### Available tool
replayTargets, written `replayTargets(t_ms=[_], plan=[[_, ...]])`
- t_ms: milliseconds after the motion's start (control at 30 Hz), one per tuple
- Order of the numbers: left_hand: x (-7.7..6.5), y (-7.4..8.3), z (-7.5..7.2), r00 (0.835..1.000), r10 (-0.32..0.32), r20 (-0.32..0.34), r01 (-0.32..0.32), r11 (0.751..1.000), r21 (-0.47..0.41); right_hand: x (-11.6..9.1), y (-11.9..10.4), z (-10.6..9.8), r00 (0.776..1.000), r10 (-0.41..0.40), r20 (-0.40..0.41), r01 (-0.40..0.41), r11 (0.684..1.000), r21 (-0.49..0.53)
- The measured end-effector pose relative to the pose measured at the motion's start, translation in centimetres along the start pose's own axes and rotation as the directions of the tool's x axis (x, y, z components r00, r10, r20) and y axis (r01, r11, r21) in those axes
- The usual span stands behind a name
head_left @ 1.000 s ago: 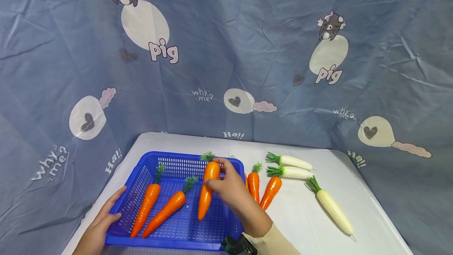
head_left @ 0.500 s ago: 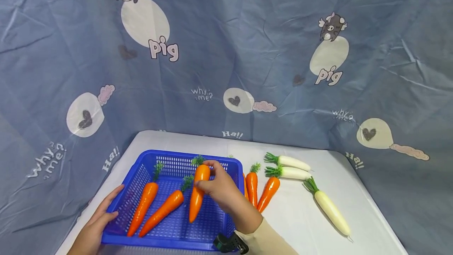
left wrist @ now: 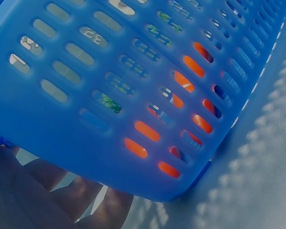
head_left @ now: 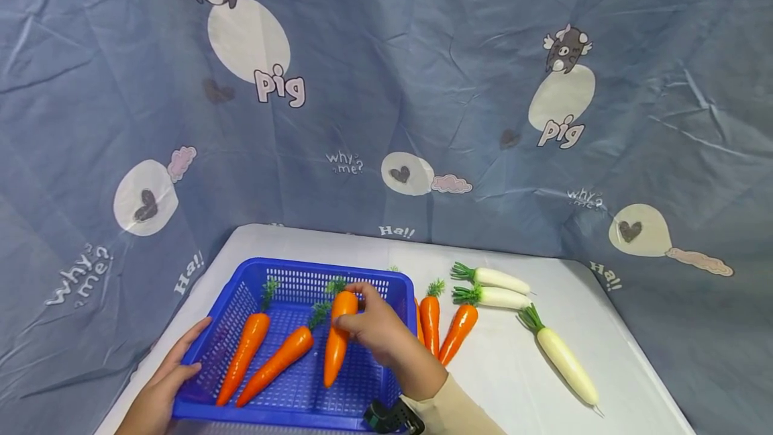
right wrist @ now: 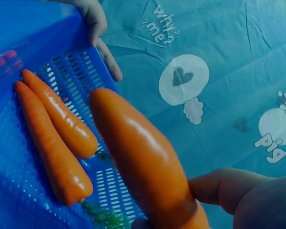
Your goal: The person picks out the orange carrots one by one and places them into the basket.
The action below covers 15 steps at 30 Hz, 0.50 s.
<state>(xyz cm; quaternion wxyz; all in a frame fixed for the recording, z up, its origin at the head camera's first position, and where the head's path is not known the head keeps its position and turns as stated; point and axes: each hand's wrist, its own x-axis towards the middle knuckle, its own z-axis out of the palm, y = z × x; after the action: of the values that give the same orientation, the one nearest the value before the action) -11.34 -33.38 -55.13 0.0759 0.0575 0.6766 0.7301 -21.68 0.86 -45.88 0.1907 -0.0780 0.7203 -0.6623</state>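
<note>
A carrot [head_left: 340, 337] with a leafy green top is pinched between the thumb and fingers of my right hand [head_left: 377, 324], tilted over the right half of a blue plastic basket [head_left: 290, 416]. In the right wrist view, the held carrot [right wrist: 140, 152] fills the middle, its narrow end away from my hand. Two more carrots [head_left: 246, 354] [head_left: 279, 362] lie side by side in the left part of the basket. My left hand [head_left: 160, 381] grips the basket's left rim, thumb and fingers against it. Through the slotted wall [left wrist: 86, 129], orange patches show in the left wrist view.
Several carrots [head_left: 457, 334] lie on the white table [head_left: 501, 381] just right of the basket, partly hidden by my right arm. Three white radishes [head_left: 568, 364] lie farther right. A blue printed curtain [head_left: 386, 86] surrounds the table's back and sides.
My right hand has carried the carrot slightly left and lower over the basket. My left hand keeps its place on the basket rim.
</note>
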Motion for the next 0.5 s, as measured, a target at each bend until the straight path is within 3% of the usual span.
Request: replayTargets(t_ms=[300, 500], plan=[[-0.07, 0.19, -0.27, 0.998, -0.039, 0.041, 0.042, 0.997, -0.067, 0.18, 0.17, -0.07, 0.999, 0.032, 0.012, -0.032, 0.999, 0.008], [-0.10, 0.14, -0.20, 0.999, -0.045, 0.021, 0.046, 0.998, -0.053, 0.38, 0.49, -0.27, 0.999, 0.052, 0.013, -0.053, 0.998, 0.029]])
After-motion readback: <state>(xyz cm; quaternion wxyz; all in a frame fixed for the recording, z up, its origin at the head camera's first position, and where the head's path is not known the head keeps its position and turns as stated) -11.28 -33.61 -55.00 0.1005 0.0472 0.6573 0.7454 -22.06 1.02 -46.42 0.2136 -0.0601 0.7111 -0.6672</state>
